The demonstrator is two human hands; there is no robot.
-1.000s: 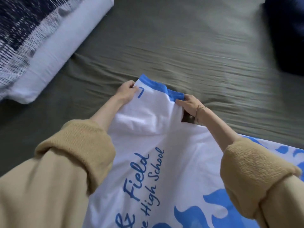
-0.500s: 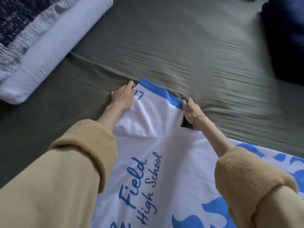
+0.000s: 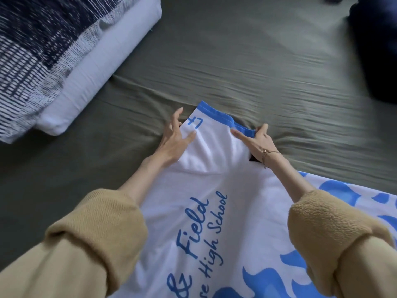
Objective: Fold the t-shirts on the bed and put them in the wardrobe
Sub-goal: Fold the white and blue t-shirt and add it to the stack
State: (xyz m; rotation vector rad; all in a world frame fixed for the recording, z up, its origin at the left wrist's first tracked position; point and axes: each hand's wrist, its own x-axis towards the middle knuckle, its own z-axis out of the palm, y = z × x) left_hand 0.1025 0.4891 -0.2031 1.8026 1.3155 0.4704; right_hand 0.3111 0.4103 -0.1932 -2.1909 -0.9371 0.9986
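Note:
A white t-shirt with blue script lettering and blue flame shapes lies spread on the bed, one blue-hemmed sleeve pointing away from me. My left hand is at the sleeve's left edge with its fingers spread and straight, and its thumb lies on the white cloth. My right hand is at the sleeve's right corner. Its thumb stretches across the sleeve and the bunched blue hem is pinched between thumb and fingers. Both forearms wear tan sleeves.
The bed has a wrinkled olive-grey sheet. A white pillow under a navy-and-white patterned pillow lies at the upper left. A dark navy cloth heap sits at the upper right.
My left hand has let go of the sleeve and spread its fingers. The sleeve now lies flatter on the sheet, and my right thumb has stretched across it.

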